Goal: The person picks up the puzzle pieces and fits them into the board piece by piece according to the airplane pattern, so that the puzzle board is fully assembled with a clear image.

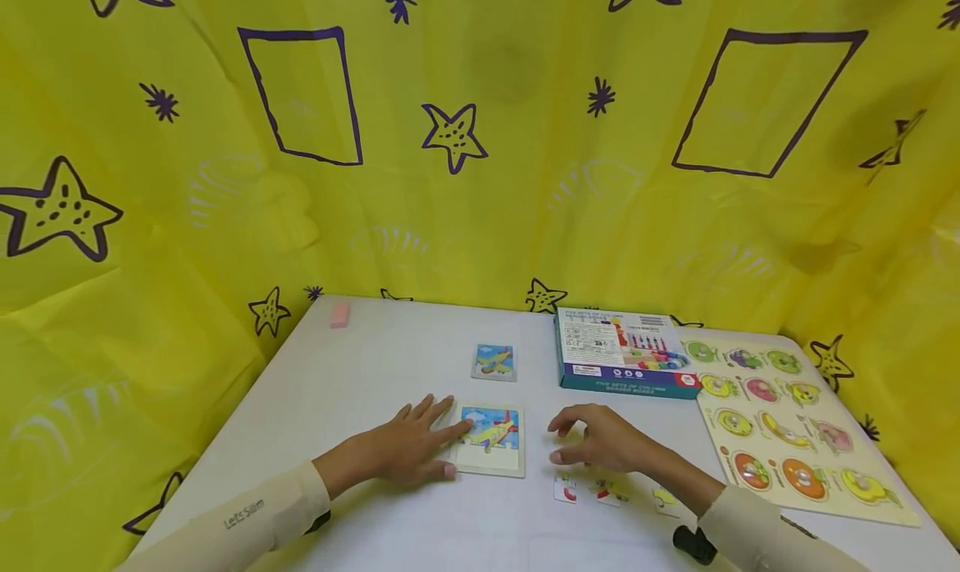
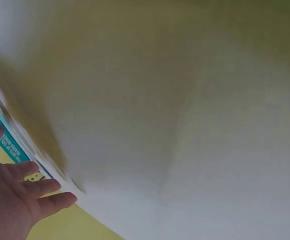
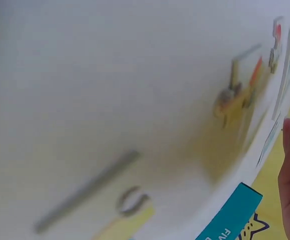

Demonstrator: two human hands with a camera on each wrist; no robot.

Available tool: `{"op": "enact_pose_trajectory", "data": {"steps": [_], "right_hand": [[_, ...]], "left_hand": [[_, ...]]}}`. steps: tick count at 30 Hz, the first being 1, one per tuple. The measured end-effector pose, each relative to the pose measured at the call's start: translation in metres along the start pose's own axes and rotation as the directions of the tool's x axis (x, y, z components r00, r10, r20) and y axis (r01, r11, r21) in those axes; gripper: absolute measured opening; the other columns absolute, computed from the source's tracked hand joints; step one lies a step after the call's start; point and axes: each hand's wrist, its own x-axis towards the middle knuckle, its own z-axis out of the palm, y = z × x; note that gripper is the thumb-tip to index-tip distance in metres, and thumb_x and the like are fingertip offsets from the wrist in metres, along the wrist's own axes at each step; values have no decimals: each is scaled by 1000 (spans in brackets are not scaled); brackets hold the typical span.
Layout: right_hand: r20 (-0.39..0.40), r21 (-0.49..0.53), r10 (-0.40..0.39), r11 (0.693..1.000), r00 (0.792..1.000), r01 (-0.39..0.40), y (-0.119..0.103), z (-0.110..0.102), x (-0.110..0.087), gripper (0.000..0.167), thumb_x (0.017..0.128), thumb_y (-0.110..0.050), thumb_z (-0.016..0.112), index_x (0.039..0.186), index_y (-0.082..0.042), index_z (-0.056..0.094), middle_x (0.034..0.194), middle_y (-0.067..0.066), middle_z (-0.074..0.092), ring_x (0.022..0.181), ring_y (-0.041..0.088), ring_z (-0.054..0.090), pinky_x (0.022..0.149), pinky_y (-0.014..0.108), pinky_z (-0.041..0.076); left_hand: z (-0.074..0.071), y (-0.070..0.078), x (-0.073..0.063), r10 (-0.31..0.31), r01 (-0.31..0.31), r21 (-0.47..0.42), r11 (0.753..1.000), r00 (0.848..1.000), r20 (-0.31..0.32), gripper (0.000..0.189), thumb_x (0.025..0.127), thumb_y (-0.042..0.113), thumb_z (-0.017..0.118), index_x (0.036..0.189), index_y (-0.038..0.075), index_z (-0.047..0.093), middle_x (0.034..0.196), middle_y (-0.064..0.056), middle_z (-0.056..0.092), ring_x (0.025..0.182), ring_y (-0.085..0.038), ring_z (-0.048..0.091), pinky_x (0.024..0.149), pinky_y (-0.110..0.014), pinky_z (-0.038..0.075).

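A puzzle tray (image 1: 487,471) holds joined jigsaw pieces (image 1: 491,432) that show a yellow airplane on blue sky; its lower strip is pale and bare. My left hand (image 1: 411,445), fingers spread, rests at the tray's left side with the index fingertip on the picture. To the right of the tray, my right hand (image 1: 606,439) hovers with bent fingers, thumb and index apart and nothing seen between them. Just below it lie loose jigsaw pieces (image 1: 566,489) with red and yellow parts. Behind the tray lies a small airplane picture card (image 1: 494,362).
A boxed set (image 1: 626,351) lies at the back right, beside a wooden fruit board (image 1: 765,413) on the right. A pink block (image 1: 340,314) sits at the far left corner. A yellow patterned curtain (image 1: 480,222) hangs behind the white table (image 1: 360,363).
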Motion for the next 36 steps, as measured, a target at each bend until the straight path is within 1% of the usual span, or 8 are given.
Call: {"op": "enact_pose_trajectory", "data": {"steps": [2, 4, 11, 17, 23, 29, 33, 36], "right_hand": [[-12, -27, 21, 999, 1000, -21, 1, 2, -7, 41, 82, -36, 84, 113, -13, 72, 104, -1, 68, 92, 19, 57, 77, 29, 50], [-20, -40, 38, 998, 999, -39, 2, 6, -14, 39, 79, -35, 86, 110, -14, 73, 102, -3, 67, 96, 20, 56, 78, 31, 50], [-55, -84, 30, 996, 998, -34, 5, 20, -28, 37, 74, -34, 89, 102, -18, 71, 95, -6, 63, 94, 18, 55, 87, 42, 47], [-104, -127, 54, 990, 993, -67, 4, 28, -30, 35, 74, -34, 89, 101, -19, 72, 94, -6, 61, 90, 16, 54, 82, 39, 47], [-141, -160, 28, 986, 990, -51, 3, 32, -32, 31, 74, -32, 89, 97, -20, 72, 92, -7, 59, 87, 14, 54, 78, 35, 46], [-107, -123, -11, 992, 994, -2, 4, 33, -32, 30, 76, -27, 88, 94, -17, 67, 90, -7, 59, 85, 14, 53, 77, 29, 46], [-44, -27, -8, 1000, 999, 6, 4, 32, -31, 30, 80, -21, 85, 97, -16, 61, 88, -5, 59, 82, 14, 53, 71, 24, 43], [1, 57, -12, 998, 1000, 12, 4, 31, -30, 26, 85, -16, 81, 101, -14, 60, 88, -2, 59, 79, 13, 53, 65, 22, 43]], "left_hand": [[0, 0, -2, 6, -6, -9, 1000, 1000, 7, 71, 99, 62, 47, 159, 28, 31, 166, -21, 19, 149, -52, 19, 114, -67, 26], [0, 0, -3, 13, -13, -15, 1000, 1000, 12, 71, 99, 61, 47, 159, 28, 30, 166, -21, 19, 149, -51, 19, 115, -67, 26], [-2, 3, -1, 21, -21, -7, 1000, 999, 24, 69, 101, 60, 44, 160, 29, 29, 167, -20, 17, 151, -49, 17, 116, -65, 26], [0, 4, 1, 14, -14, -5, 1000, 999, 42, 66, 101, 58, 45, 159, 30, 30, 166, -20, 18, 151, -48, 18, 116, -63, 27], [0, 5, 2, 9, -10, 12, 1000, 999, 42, 65, 101, 57, 46, 159, 30, 30, 166, -19, 19, 151, -47, 19, 116, -62, 28], [0, 5, 2, 7, -8, 12, 1000, 999, 41, 66, 101, 57, 47, 159, 30, 30, 166, -19, 20, 151, -48, 20, 116, -63, 28], [1, 4, 2, 14, -14, 9, 1000, 999, 38, 66, 101, 57, 47, 159, 30, 29, 166, -19, 20, 151, -48, 20, 116, -63, 29], [2, 3, 2, 15, -15, 8, 1000, 999, 40, 67, 101, 57, 46, 160, 31, 28, 166, -19, 19, 151, -47, 20, 116, -63, 28]]}}
